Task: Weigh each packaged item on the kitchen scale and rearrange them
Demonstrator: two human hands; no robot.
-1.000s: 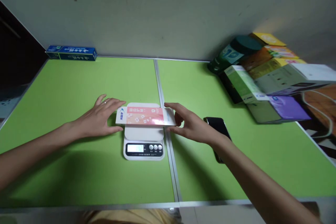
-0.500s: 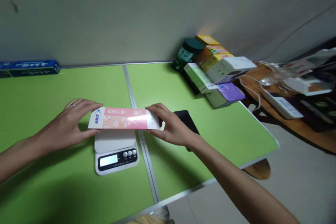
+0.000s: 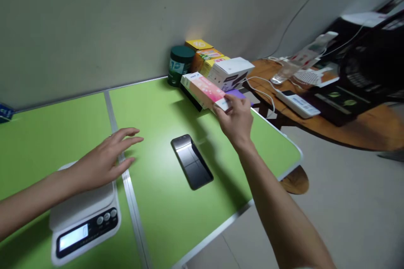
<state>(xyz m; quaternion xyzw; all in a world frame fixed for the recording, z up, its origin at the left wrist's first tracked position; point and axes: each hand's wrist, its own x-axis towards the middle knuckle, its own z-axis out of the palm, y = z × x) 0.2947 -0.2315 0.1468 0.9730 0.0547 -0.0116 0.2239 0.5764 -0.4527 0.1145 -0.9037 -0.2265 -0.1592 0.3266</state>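
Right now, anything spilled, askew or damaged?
Nothing stands out; no spill or damage shows. The scale and phone lie flat on the table, and the right hand holds the pink box by one end.

Scale display (image 3: 73,237): faint 0, it seems (jar label (image 3: 176,66) too blurred).

Right hand (image 3: 236,118) gripping, arm (image 3: 276,201) outstretched — left hand (image 3: 102,159) hovering, fingers (image 3: 131,141) loosely parted.

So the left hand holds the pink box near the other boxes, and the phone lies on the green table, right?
Not quite: the head view shows the right hand holding the pink box near the other boxes; the left hand is empty. The phone does lie on the green table.
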